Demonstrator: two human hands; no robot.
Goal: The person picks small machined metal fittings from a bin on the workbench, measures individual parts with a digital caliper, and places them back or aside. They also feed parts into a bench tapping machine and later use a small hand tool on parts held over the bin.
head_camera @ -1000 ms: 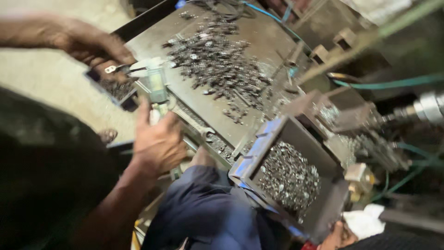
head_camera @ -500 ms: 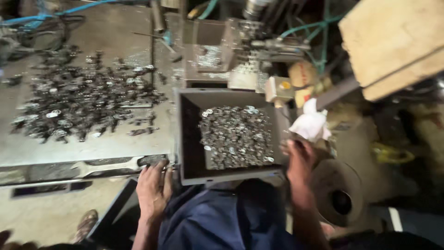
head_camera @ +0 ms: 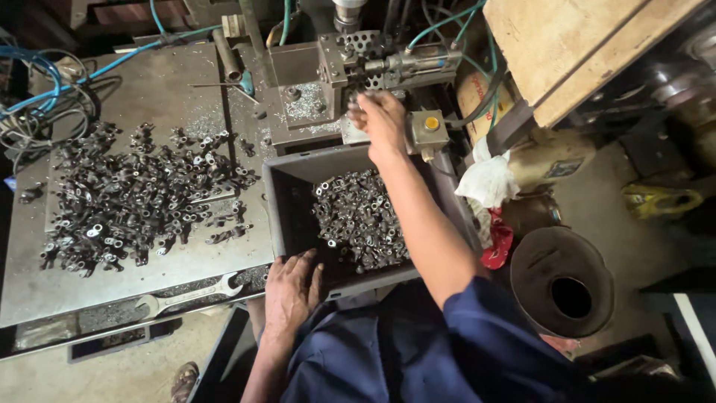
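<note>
Fingers of the right hand (head_camera: 382,119) are bunched narrow at the clamp block of the grey metal machine fixture (head_camera: 350,63), seemingly pinched on a small dark part, though what they grip is too blurred to tell; fingers of the left hand (head_camera: 291,287) lie spread flat, holding nothing, pressed on the near rim of the dark grey rectangular plastic bin (head_camera: 280,198); just beyond those fingertips, inside the bin, lies a heap of small dark metal tube fittings (head_camera: 358,216); the right forearm crosses over that heap; beside the right fingers sits a small grey box with a round yellow button (head_camera: 430,125); left of the left fingers a silver open-ended wrench (head_camera: 190,295) rests at the edge of the grey steel table (head_camera: 149,82); farther left, a wide loose pile of the same dark fittings (head_camera: 134,198) is spread over the tabletop; right of the right arm hangs a crumpled white rag (head_camera: 488,179).
</note>
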